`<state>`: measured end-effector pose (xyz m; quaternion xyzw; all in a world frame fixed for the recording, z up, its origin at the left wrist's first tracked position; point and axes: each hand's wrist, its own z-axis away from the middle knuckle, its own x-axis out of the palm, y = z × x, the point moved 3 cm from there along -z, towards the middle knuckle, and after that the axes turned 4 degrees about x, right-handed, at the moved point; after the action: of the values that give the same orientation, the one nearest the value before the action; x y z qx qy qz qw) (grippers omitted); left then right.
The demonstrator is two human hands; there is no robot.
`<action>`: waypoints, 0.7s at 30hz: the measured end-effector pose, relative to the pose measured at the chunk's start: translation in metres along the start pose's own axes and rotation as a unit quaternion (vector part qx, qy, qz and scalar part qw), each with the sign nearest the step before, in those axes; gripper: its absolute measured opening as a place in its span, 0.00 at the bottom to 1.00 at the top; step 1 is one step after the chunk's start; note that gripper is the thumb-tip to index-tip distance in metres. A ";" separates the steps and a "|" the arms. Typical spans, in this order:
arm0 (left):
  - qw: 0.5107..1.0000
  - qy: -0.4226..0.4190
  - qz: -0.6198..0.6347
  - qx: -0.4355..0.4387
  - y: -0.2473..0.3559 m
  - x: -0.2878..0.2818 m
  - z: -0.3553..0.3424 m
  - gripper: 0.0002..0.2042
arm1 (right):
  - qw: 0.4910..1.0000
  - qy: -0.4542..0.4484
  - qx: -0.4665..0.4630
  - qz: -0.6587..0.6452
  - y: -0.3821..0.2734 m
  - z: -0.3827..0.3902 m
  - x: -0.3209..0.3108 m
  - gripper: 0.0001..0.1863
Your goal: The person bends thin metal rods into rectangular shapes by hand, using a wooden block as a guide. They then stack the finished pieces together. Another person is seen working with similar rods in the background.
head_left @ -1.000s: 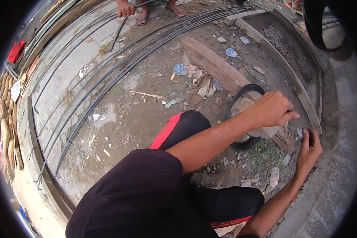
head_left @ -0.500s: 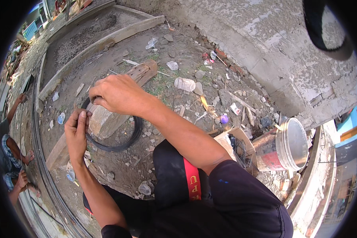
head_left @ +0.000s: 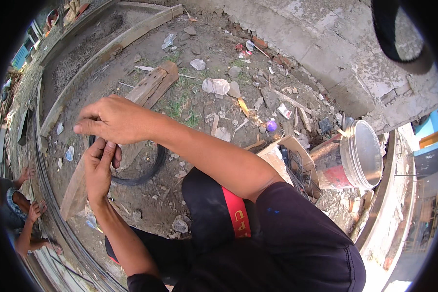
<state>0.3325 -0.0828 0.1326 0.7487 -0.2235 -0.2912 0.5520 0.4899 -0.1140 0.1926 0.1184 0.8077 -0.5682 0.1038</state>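
Observation:
My left hand (head_left: 100, 168) is closed, thumb pressed to its curled fingers in a pinch beside a coil of black wire (head_left: 154, 169). What it pinches is too small to make out. Just above, my right hand (head_left: 116, 119) bends at the wrist and points left, its thumb and fingers drawn together; anything in them is hidden. Behind the hands, a weathered wooden beam (head_left: 155, 86) lies aslant on the dirt, running through or under the coil. Its middle is covered by my hands and forearm.
A cardboard box (head_left: 297, 153) with dark wire or tools stands right of my knee, beside a tipped plastic bucket (head_left: 333, 160). Long metal bars (head_left: 51, 180) run along the left, where another person (head_left: 22, 209) sits. Litter and stones dot the ground; a concrete slab (head_left: 297, 29) rises behind.
My right hand has moved left, from over the coil to above the left hand's fingertips. The left hand stays pinched and lies lower against the beam. The whole view has shifted slightly.

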 end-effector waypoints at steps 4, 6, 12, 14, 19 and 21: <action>1.000 0.005 -0.029 0.010 0.013 0.005 -0.001 0.12 | 0.994 0.034 -0.061 0.089 0.010 -0.004 0.002 0.32; 0.999 -0.001 -0.053 -0.003 0.023 0.010 0.000 0.12 | 0.994 0.061 -0.022 0.093 0.012 -0.006 -0.012 0.33; 0.999 -0.028 -0.026 -0.029 0.013 0.014 0.005 0.13 | 0.998 -0.015 -0.048 -0.034 0.013 -0.013 0.017 0.41; 0.999 -0.033 -0.022 -0.028 0.020 0.015 0.005 0.13 | 0.998 -0.022 -0.018 -0.058 0.012 -0.013 0.015 0.44; 0.991 -0.058 0.098 -0.074 0.020 0.028 0.003 0.14 | 0.978 0.008 -0.038 -0.207 0.002 -0.010 0.015 0.45; 0.973 -0.052 0.208 -0.090 0.009 0.031 0.003 0.14 | 0.952 0.102 -0.080 -0.277 0.002 -0.016 0.016 0.42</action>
<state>0.3526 -0.1077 0.1351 0.6166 -0.3760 -0.2276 0.6531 0.4749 -0.0970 0.1919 -0.0607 0.8579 -0.4930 -0.1317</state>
